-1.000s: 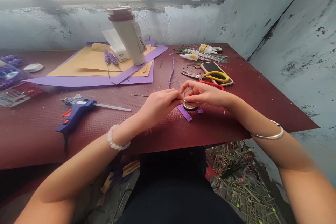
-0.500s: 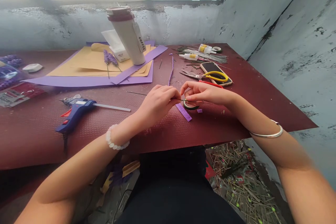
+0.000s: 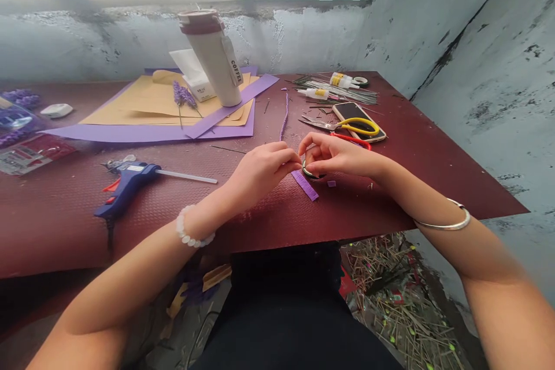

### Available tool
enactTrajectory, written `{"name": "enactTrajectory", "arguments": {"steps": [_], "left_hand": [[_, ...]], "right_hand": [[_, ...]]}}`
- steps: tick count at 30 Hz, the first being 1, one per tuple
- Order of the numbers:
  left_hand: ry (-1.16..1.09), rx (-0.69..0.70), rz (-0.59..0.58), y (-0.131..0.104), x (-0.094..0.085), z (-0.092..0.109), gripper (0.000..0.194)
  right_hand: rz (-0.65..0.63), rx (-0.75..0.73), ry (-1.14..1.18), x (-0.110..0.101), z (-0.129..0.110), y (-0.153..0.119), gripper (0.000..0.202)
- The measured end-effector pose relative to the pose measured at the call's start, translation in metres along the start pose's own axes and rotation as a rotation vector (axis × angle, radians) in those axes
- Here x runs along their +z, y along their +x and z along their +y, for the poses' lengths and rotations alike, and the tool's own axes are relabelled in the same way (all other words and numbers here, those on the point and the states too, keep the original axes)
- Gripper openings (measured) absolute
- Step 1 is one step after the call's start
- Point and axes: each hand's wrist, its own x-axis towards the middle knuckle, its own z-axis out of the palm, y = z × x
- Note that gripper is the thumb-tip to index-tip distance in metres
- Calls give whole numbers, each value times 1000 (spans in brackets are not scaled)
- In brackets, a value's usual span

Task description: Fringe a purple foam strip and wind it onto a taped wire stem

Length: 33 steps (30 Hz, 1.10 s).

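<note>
tumbler (image 3: 212, 63) and flower sprigs (image 3: 185, 95) on paper sheets (image 3: 143, 107), back left. glue gun (image 3: 132, 182) before them, left of left hand (image 3: 264, 167). wire (image 3: 228, 149) in left hand, tape roll (image 3: 306, 171) in right hand (image 3: 336, 156). scissors (image 3: 332, 126) partly on phone (image 3: 350, 110), behind right hand. glue bottles (image 3: 340, 80) on stem bundle (image 3: 365, 96), behind phone.

Thin dark wire (image 3: 228, 149) – straight where visible, near horizontal, its free end sticking out left past the left hand (image 3: 264, 167); the rest is hidden behind that hand, its fingertips pinched. Tape roll (image 3: 307, 171): small ring, pale rim, dark green-looking tape, tilted, at the fingertips of the right hand (image 3: 332, 157), partly covered by its fingers. Purple strip (image 3: 306, 186): short, crinkled, flat on the maroon table (image 3: 260, 231), slanting toward the wearer, upper end by the fingertips. Small purple scrap (image 3: 332, 184) – flat, just right of the strip.
</note>
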Motion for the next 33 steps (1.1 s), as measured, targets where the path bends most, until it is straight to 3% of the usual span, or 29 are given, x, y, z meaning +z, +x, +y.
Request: {"name": "enactTrajectory", "arguments": {"steps": [8, 17, 25, 33], "left_hand": [[88, 90, 6, 2, 3, -4, 24], [84, 59, 8, 1, -1, 1, 16], [123, 60, 14, 2, -1, 1, 11], [24, 21, -48, 1, 0, -2, 11]], "right_hand": [[-3, -32, -28, 3, -3, -1, 20], [-57, -12, 0, 0, -2, 0, 8], [-102, -8, -10, -1, -1, -2, 14], [-42, 2, -44, -1, -1, -1, 22]]}}
